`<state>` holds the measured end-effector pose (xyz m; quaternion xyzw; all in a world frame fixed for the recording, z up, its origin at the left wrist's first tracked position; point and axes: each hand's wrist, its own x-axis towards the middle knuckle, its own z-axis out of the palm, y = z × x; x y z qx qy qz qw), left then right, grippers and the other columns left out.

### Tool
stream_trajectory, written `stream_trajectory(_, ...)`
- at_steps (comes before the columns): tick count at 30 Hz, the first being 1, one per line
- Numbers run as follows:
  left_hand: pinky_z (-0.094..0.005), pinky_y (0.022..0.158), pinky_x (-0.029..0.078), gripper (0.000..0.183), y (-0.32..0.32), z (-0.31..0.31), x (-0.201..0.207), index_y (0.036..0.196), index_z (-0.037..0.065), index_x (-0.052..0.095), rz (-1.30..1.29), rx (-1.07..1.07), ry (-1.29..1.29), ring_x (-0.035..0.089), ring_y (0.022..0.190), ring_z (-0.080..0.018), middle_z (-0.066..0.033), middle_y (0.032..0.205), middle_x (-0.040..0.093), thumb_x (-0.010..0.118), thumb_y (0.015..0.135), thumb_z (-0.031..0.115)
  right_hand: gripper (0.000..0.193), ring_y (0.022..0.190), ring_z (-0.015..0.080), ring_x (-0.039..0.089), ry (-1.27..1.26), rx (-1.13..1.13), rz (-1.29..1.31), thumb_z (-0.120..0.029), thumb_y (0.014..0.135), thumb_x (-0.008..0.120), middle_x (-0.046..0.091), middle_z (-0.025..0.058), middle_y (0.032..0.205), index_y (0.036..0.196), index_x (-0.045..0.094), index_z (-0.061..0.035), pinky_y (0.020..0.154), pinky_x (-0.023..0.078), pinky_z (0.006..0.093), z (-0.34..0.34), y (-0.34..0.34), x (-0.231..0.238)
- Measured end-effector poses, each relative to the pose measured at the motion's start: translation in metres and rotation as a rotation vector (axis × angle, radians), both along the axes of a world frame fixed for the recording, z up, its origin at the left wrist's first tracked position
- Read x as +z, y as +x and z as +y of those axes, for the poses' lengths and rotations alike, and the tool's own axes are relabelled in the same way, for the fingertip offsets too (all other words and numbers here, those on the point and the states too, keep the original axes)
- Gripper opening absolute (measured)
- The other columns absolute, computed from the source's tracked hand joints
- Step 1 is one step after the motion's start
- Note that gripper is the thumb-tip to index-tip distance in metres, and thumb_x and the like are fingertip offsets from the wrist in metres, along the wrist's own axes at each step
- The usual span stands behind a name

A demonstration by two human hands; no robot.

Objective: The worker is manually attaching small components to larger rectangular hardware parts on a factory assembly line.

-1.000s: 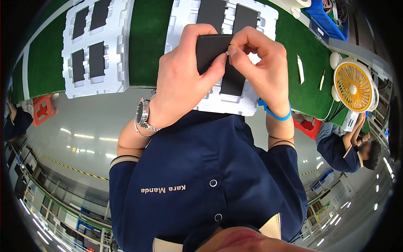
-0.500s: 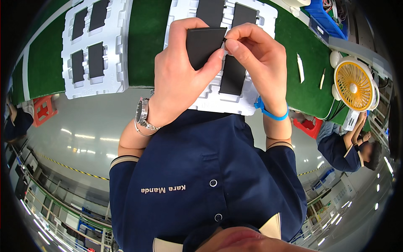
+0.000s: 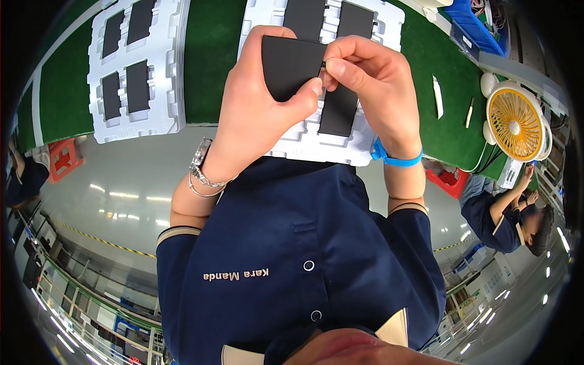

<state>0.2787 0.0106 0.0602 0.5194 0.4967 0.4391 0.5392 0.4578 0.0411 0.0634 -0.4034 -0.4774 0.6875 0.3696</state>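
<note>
My left hand [image 3: 255,106] is closed round a flat black battery pack [image 3: 292,64], thumb along its right edge and fingers behind it. The pack is tilted up, its broad face toward me. At its right edge my right hand [image 3: 371,73] pinches a small dark tab [image 3: 324,64] between thumb and forefinger. The other right fingers are curled and partly hidden. Both hands are above a white moulded tray [image 3: 310,152], where several like packs lie in recesses. One of these packs [image 3: 338,112] shows just below the right hand.
On the green work surface [image 3: 213,67], a stack of white trays [image 3: 164,125] with black packs stands at the left. A white-handled tool [image 3: 437,97], a thin pale tool [image 3: 469,113], a yellow-and-white fan [image 3: 514,126] and a blue bin [image 3: 471,27] are at the right. Another person [image 3: 505,216] sits farther right.
The held pack has turned to show more of its broad face and shifted slightly left. My right hand keeps its pinch at the pack's edge.
</note>
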Motion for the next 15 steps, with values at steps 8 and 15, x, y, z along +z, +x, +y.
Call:
stream_trajectory(8, -0.0292, 0.066, 0.056, 0.034, -0.0012, 0.0019, -0.0010, 0.111, -0.003, 0.043, -0.333, -0.036, -0.135, 0.065, 0.074, -0.0147, -0.0110, 0.089, 0.065, 0.064, 0.085, 0.003, 0.016, 0.074, 0.0107, 0.058, -0.093, 0.043, 0.094, -0.012, 0.093, 0.061, 0.064, 0.0039, 0.080, 0.095, 0.065, 0.0033, 0.073, 0.049, 0.0256, 0.0041, 0.0006, -0.0020)
stream_trajectory(15, -0.0295, 0.065, 0.055, 0.026, -0.0010, 0.0012, -0.0014, 0.113, -0.001, 0.044, -0.413, -0.048, -0.178, 0.065, 0.070, -0.0166, -0.0118, 0.086, 0.064, 0.054, 0.095, 0.015, 0.019, 0.075, 0.0100, 0.058, 0.022, -0.007, 0.016, -0.015, 0.094, 0.059, 0.065, 0.0038, 0.081, 0.101, 0.065, 0.0021, 0.075, 0.049, 0.0260, 0.0063, 0.0042, 0.0030)
